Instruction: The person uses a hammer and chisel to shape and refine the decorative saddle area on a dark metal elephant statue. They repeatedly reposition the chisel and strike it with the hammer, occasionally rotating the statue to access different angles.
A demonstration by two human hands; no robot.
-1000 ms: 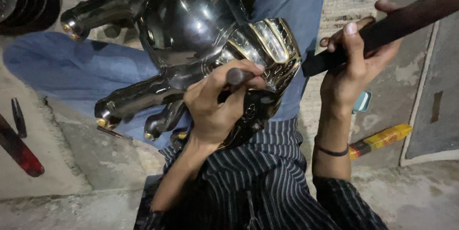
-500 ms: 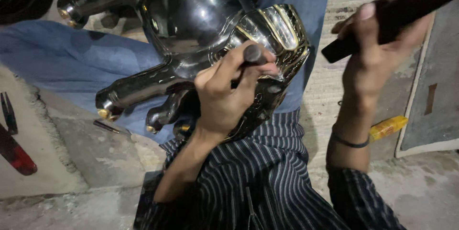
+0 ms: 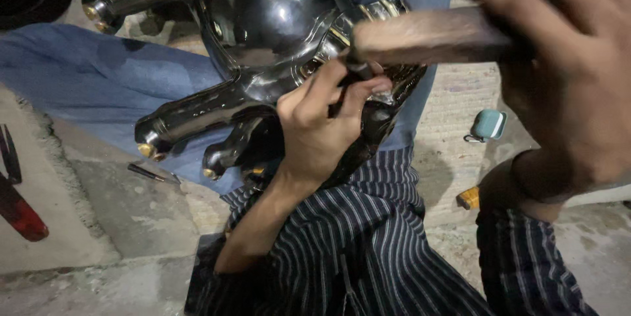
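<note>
Left hand (image 3: 322,129) pinching punch (image 3: 351,76) against gold trim of black statue (image 3: 263,46) on lap; right hand (image 3: 565,86) clamped on hammer handle (image 3: 427,35). Risk: glancing blow hits fingers (image 3: 368,86), scars glossy finish.

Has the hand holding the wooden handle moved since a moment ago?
Yes. The right hand has swung its wooden handle leftward, over the black figurine's gold-trimmed part.

The metal figure (image 3: 263,46) lies on the lap, a small case (image 3: 490,124) on the floor to its right (a thin tool (image 3: 150,173) left).
</note>
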